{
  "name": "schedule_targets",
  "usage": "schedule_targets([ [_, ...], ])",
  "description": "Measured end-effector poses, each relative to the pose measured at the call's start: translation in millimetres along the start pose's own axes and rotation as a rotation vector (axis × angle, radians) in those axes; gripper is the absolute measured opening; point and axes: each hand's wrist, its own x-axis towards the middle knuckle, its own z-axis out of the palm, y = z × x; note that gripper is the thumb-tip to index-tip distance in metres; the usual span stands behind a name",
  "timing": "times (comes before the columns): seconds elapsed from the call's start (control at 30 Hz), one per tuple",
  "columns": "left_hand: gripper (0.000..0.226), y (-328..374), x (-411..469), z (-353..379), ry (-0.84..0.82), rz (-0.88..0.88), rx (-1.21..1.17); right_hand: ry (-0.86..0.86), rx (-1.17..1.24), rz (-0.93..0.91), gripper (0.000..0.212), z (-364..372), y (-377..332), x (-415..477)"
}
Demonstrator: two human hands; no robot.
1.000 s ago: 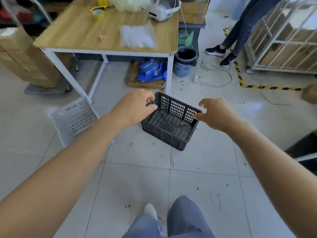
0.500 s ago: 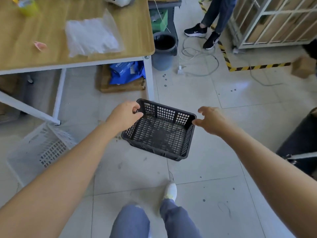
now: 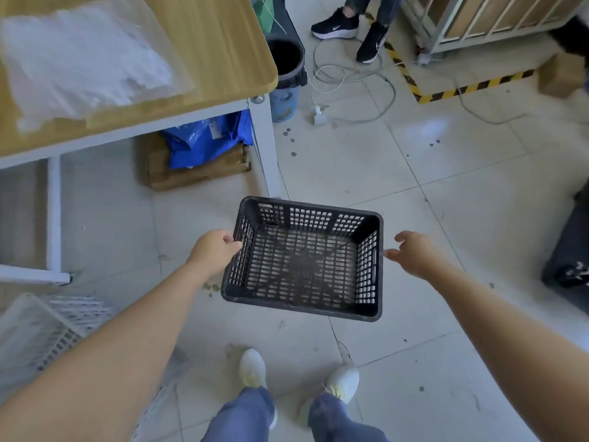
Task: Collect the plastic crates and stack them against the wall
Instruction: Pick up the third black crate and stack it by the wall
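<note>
The left hand (image 3: 214,252) is closed around the left rim of the black crate (image 3: 304,260), holding it above the tiled floor (image 3: 398,173) beside the desk (image 3: 223,43) leg. The right hand (image 3: 414,255) is spread, fingertips at the right rim. A white crate (image 3: 44,330) lies lower left.

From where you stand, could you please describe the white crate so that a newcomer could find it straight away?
Start at the wooden table at upper left and follow its white frame down to the floor. The white crate lies tilted there at the left edge of view, beside the person's left arm. Unlike the black crate gripped by the left hand, it is pale and nobody holds it.
</note>
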Motion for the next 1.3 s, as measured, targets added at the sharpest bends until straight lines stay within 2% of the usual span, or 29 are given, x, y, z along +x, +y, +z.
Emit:
schedule_targets([
  [0.1,0.027,-28.8,44.0,18.6,-0.002,-0.044,-0.001,-0.012,-0.026,0.016,0.042,41.4,7.3,40.4],
  [0.33,0.021,-76.7,130.0,89.4,-0.010,-0.135,-0.041,0.039,0.045,0.104,0.057,128.7,44.0,124.3],
  [0.47,0.049,-89.8,167.7,128.8,0.007,-0.226,-0.105,0.101,0.096,0.177,0.066,164.8,69.9,156.5],
  [0.6,0.055,-99.5,193.0,151.3,0.053,-0.273,-0.244,0.091,0.343,0.296,0.073,187.6,92.1,181.7],
  [0.7,0.058,-105.8,206.0,154.9,0.147,-0.345,-0.278,0.090,0.588,0.306,0.064,201.9,104.6,199.1],
  [0.8,0.048,-114.4,220.9,159.9,0.028,-0.374,-0.472,0.122,0.725,0.299,0.045,211.2,109.2,210.4],
  [1.0,0.037,-118.3,238.5,161.0,-0.082,-0.412,-0.668,0.058,0.908,0.355,0.041,215.1,113.3,227.3],
  [1.1,0.037,-119.3,246.7,160.9,-0.054,-0.425,-0.712,0.060,1.049,0.382,0.033,216.9,113.8,235.8],
  [1.3,0.044,-111.6,238.1,157.3,-0.010,-0.475,-0.689,0.091,1.100,0.420,0.034,206.5,108.3,224.5],
])
